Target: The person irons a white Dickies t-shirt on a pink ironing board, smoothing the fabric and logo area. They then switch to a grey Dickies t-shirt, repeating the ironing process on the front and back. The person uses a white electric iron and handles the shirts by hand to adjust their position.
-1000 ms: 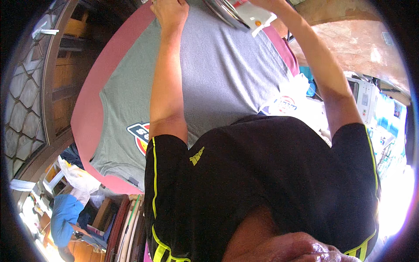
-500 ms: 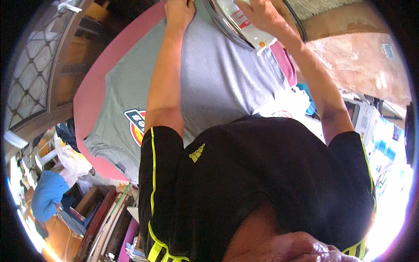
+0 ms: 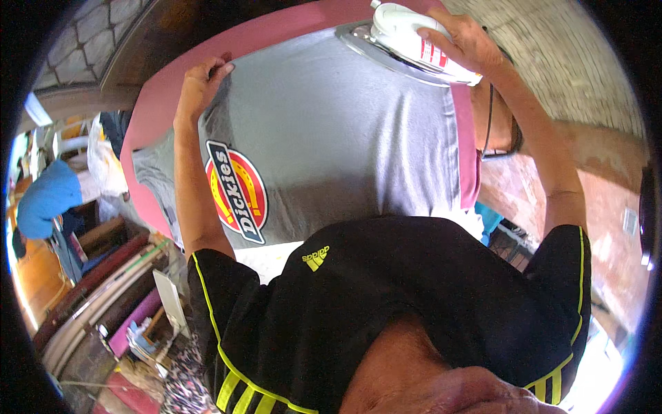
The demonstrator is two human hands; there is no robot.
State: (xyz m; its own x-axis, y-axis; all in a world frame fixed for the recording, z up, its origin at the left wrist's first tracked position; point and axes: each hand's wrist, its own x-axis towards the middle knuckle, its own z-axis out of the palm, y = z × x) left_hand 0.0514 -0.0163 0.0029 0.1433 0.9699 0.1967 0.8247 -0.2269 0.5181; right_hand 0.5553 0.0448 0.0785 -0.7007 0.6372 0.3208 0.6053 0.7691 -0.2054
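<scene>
A grey T-shirt [image 3: 310,131] with a red and yellow emblem [image 3: 238,193] lies spread over a pink ironing board [image 3: 148,117]. At its far right part, my right hand [image 3: 472,45] is closed round the handle of a white clothes iron [image 3: 400,31]. The iron's shiny metal soleplate rests flat on the cloth near the far edge. Over at the shirt's far left edge, my left hand [image 3: 205,81] has its thumb and fingers pinched on the fabric. My left forearm crosses the shirt beside the emblem.
A dark cord [image 3: 490,121] hangs beyond the board's right side. To the left stand a lattice-panelled wooden frame [image 3: 79,52], a blue cloth bundle [image 3: 48,200] and long rolls and poles [image 3: 96,297]. A stained wall [image 3: 586,165] rises at the right.
My left hand has moved left to the shirt's far left edge. The view has shifted, so the iron and the emblem show more fully. My right hand stays on the iron.
</scene>
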